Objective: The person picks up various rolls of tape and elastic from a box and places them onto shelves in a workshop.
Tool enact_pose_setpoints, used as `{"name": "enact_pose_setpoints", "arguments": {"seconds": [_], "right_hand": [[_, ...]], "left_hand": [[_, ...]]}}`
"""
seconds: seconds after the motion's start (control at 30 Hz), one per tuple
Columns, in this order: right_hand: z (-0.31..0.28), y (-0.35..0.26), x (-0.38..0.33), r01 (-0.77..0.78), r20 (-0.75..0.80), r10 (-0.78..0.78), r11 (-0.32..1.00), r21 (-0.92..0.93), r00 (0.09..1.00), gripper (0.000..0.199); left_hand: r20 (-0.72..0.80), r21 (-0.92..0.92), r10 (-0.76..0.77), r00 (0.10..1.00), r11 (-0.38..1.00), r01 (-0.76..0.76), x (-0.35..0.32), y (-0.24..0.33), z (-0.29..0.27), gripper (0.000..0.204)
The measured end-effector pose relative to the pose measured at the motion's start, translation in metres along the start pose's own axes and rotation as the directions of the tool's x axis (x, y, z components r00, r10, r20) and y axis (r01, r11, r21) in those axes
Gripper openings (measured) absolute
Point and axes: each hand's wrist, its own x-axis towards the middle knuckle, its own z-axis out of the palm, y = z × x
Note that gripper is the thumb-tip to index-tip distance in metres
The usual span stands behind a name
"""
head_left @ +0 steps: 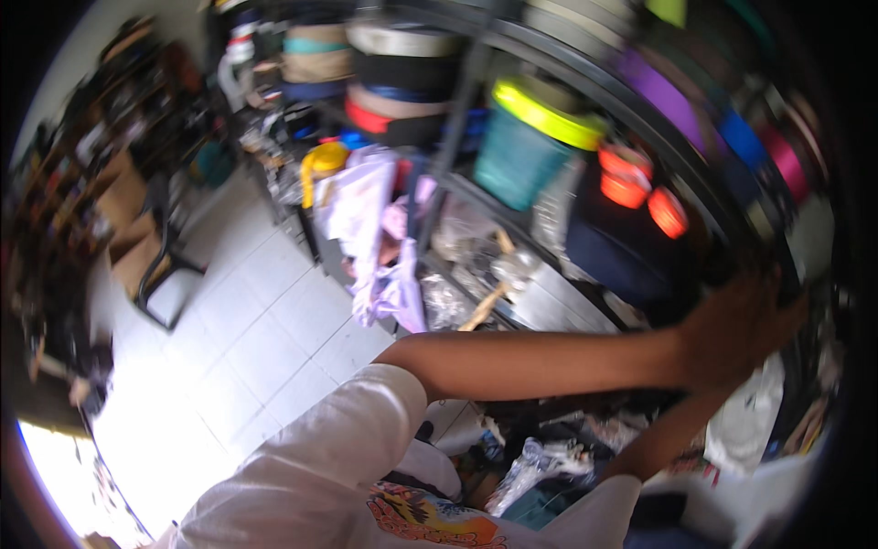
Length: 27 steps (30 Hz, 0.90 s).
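Note:
My left hand (732, 334) reaches across to the right side, close to the dark metal shelf rack (457, 110). Motion smears its fingers, so I cannot make out whether they hold anything. From below, my right forearm (672, 435) runs up toward the same spot. The left hand and wrist cover my right hand, and its fingers are hidden. Beyond the left hand lies a dark navy bundle (617, 242) on the shelf. Two bright orange rolls (626, 177) sit by it. A white plastic bag (745, 416) hangs or lies just below the hands.
A teal bin (521, 156) with a neon yellow band stands on the rack among several webbing rolls (402, 73). Lilac cloth (361, 229) drapes off a shelf. Cardboard boxes (137, 252) rest by a black chair (165, 274) on the white tiled floor (247, 320). Clear plastic packets (540, 471) lie below my arms.

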Motion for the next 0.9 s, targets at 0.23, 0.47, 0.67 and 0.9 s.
{"name": "enact_pose_setpoints", "arguments": {"seconds": [0.23,0.47,0.67,0.9], "right_hand": [[-0.031,-0.036,0.011,0.032,0.014,-0.031,0.991,-0.133,0.999,0.055],[-0.099,-0.472,-0.084,-0.38,0.397,-0.038,0.214,0.9,0.917,0.03],[-0.094,-0.665,-0.178,-0.651,0.689,-0.385,0.246,0.718,0.614,0.031],[-0.115,-0.933,-0.332,-0.845,0.614,-0.745,0.134,0.518,0.258,0.025]], "left_hand": [[0.253,-0.098,-0.062,0.965,0.991,0.09,-0.063,-0.01,-0.195,0.044],[0.294,0.1,-0.59,0.752,0.801,0.59,-0.101,-0.07,-0.46,0.054],[-0.04,0.217,-0.807,0.589,0.569,0.793,-0.228,-0.126,-0.641,0.049],[-0.405,0.375,-0.869,0.286,0.127,0.918,-0.373,-0.138,-0.911,0.042]]}}
